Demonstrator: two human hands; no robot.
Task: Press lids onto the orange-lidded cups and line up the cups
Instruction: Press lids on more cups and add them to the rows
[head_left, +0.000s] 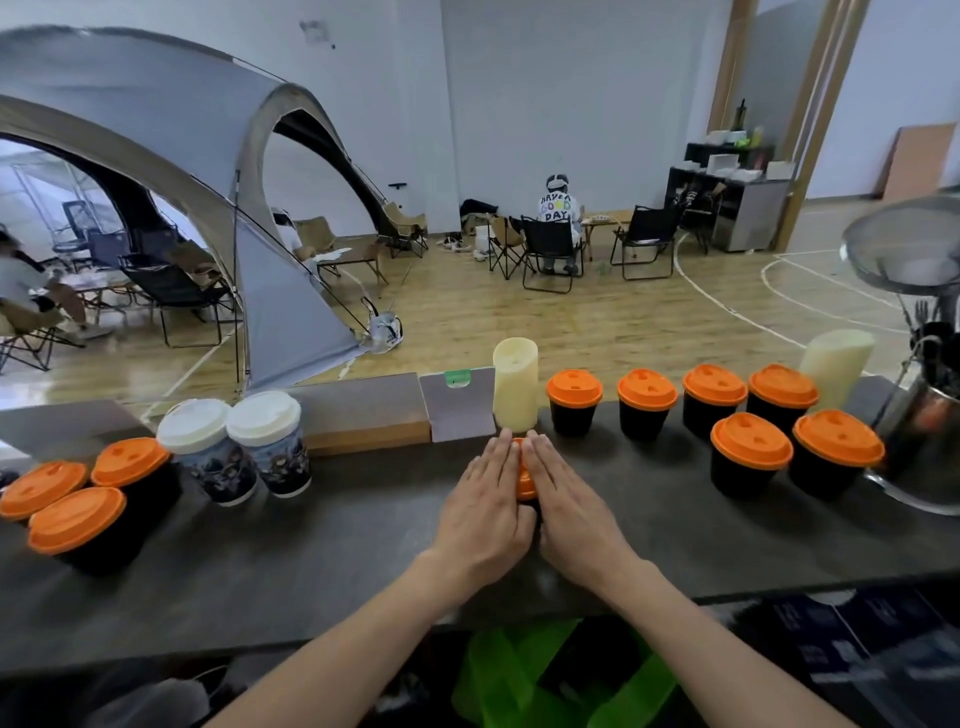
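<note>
Both forearms extend from the lower edge of the view onto the dark counter (322, 566), where the left hand (485, 512) and the right hand (569, 512) lie flat, palms down, side by side on one orange lid (524, 480). Fingers of both hands are extended and held together, neither clenched nor curled around anything; they rest on the lid from above, so that only a narrow strip of orange shows between them. Under the lid, the cup is almost wholly hidden by the hands. Just behind the covered lid stands a tall cream cylinder (515, 384), and beside that cylinder, on its left, a grey card holder (457, 405). To the right of the covered lid, four black cups with orange lids (680, 389) form a back row, and two more (795, 447) stand in front of that row. A second cream cylinder (839, 366) stands behind the right end of the back row. To the left of the covered lid stand two white-lidded printed cups (234, 447), touching each other, and beyond these three orange-lidded black cups (78, 499) are grouped close together.
</note>
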